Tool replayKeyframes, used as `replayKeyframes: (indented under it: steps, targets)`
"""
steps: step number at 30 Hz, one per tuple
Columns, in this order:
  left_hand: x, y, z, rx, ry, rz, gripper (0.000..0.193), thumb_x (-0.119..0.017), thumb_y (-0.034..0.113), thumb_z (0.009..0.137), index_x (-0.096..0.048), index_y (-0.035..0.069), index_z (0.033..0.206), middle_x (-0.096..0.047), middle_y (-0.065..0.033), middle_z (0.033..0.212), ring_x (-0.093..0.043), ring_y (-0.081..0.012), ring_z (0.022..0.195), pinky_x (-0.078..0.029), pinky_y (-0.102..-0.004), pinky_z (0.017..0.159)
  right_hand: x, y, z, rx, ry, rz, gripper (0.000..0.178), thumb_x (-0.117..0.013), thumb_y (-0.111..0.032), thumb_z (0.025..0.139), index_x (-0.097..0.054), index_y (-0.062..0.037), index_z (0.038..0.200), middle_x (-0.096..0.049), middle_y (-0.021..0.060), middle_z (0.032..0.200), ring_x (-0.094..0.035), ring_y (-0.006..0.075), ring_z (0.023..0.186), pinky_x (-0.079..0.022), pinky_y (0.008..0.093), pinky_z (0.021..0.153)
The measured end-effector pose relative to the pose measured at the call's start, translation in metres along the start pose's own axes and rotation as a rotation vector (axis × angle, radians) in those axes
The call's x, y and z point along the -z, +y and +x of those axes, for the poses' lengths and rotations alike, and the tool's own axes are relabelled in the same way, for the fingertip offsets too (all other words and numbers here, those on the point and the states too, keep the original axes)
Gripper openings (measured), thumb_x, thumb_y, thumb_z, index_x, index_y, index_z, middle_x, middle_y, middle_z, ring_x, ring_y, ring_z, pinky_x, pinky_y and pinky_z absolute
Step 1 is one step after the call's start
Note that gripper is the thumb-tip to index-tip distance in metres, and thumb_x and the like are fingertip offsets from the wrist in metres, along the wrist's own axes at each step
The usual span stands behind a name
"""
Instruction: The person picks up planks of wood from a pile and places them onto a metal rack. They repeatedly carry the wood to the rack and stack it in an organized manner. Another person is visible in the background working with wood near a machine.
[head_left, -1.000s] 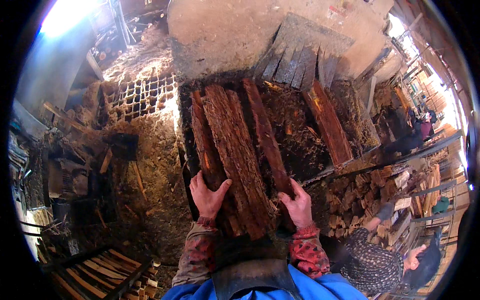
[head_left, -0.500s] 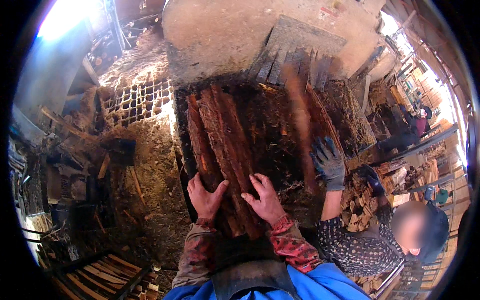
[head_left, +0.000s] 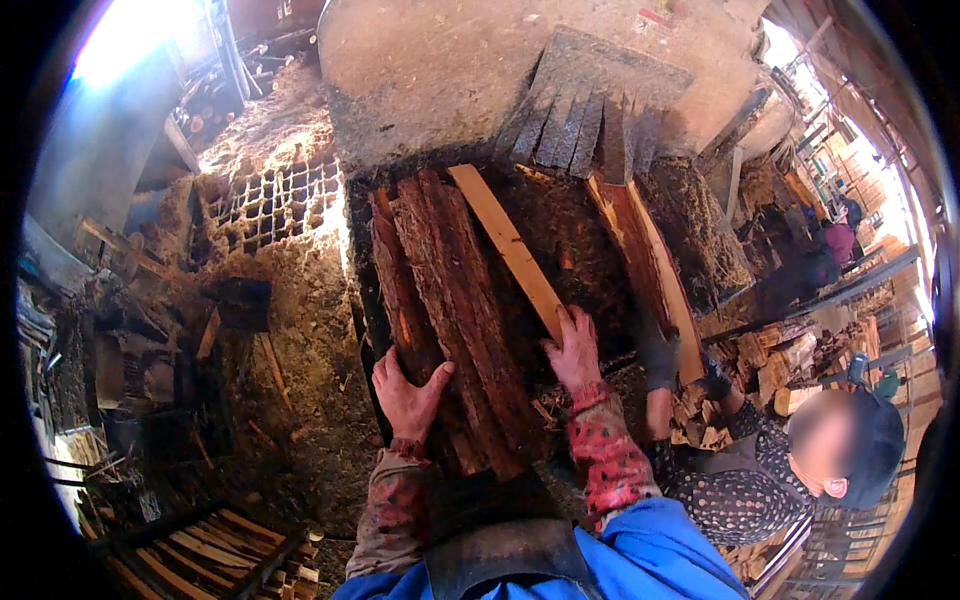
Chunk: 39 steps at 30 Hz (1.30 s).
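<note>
Several reddish-brown bark-covered slabs lie side by side on the dark work surface in front of me, pointing away from me. My left hand rests at the left edge of their near part, thumb spread from the fingers. To their right, a pale, flat wooden board lies slanted, its far end toward the left. My right hand has its fingers closed round the near end of this board. Farther right, a co-worker's dark gloved hands are at the near end of a bark-edged slab.
Dark hanging strips cover an opening in the tan machine housing ahead. At right, the co-worker stands beside a pile of split wood. A metal grid lies at far left, a rack of wood strips lower left.
My right hand has left the bark slabs, moved right and closed on the pale board, which now lies beside them. The co-worker's blurred slab has settled at right. My left hand stays put.
</note>
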<state>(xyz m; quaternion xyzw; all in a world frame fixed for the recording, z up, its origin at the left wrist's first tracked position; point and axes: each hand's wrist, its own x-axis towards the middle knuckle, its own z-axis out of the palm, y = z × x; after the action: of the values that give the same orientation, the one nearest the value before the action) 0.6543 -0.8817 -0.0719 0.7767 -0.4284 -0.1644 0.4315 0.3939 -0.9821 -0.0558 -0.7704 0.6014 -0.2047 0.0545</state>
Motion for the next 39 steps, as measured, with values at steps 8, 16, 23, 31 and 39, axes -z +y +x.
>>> replayKeyframes:
  steps: [8, 16, 23, 31, 39]
  targets:
    - [-0.001, 0.001, 0.0, -0.006, 0.003, -0.006, 0.092, -0.08, 0.054, 0.065, -0.047, -0.006, 0.126, -0.05, -0.0208, 0.121, -0.046, -0.0372, 0.115, -0.04, -0.0453, 0.097, -0.008, 0.007, -0.003, -0.059, -0.271, 0.117, 0.057, -0.07, -0.02, 0.077, -0.052, -0.0056, 0.128, -0.049, 0.0215, 0.125, -0.049, 0.0396, 0.115, -0.043, 0.0456, 0.095]
    - [0.002, 0.004, 0.0, -0.003, 0.006, 0.043, 0.091, -0.081, 0.053, 0.065, -0.047, -0.006, 0.126, -0.05, -0.0208, 0.121, -0.046, -0.0375, 0.116, -0.04, -0.0455, 0.098, 0.027, -0.034, -0.076, -0.07, -0.34, 0.574, 0.04, -0.061, -0.018, 0.087, -0.057, 0.0022, 0.122, -0.056, 0.021, 0.12, -0.056, 0.0348, 0.11, -0.047, 0.0375, 0.092]
    - [0.003, 0.003, 0.0, 0.013, -0.017, 0.014, 0.091, -0.08, 0.052, 0.066, -0.046, -0.006, 0.127, -0.048, -0.0209, 0.123, -0.045, -0.0377, 0.117, -0.04, -0.0465, 0.098, 0.056, -0.034, -0.061, -0.009, -0.242, 0.423, 0.039, -0.069, -0.019, 0.084, -0.06, 0.0006, 0.117, -0.058, 0.0175, 0.114, -0.056, 0.0341, 0.107, -0.047, 0.0386, 0.091]
    - [0.001, 0.004, -0.001, -0.001, 0.004, 0.005, 0.091, -0.081, 0.053, 0.065, -0.047, -0.007, 0.125, -0.049, -0.0209, 0.121, -0.046, -0.0377, 0.115, -0.04, -0.0457, 0.097, 0.025, 0.045, -0.083, -0.159, -0.092, -0.127, 0.08, -0.076, -0.026, 0.076, -0.035, -0.0073, 0.142, -0.035, 0.0242, 0.136, -0.043, 0.0408, 0.121, -0.043, 0.0481, 0.097]
    - [0.002, -0.001, -0.001, -0.021, 0.013, 0.004, 0.092, -0.081, 0.053, 0.065, -0.047, -0.007, 0.124, -0.05, -0.0224, 0.12, -0.047, -0.0386, 0.114, -0.041, -0.046, 0.096, 0.048, 0.022, -0.078, -0.29, -0.171, 0.192, 0.079, -0.073, -0.015, 0.07, -0.038, -0.0011, 0.139, -0.045, 0.023, 0.131, -0.051, 0.0378, 0.116, -0.046, 0.0422, 0.095]
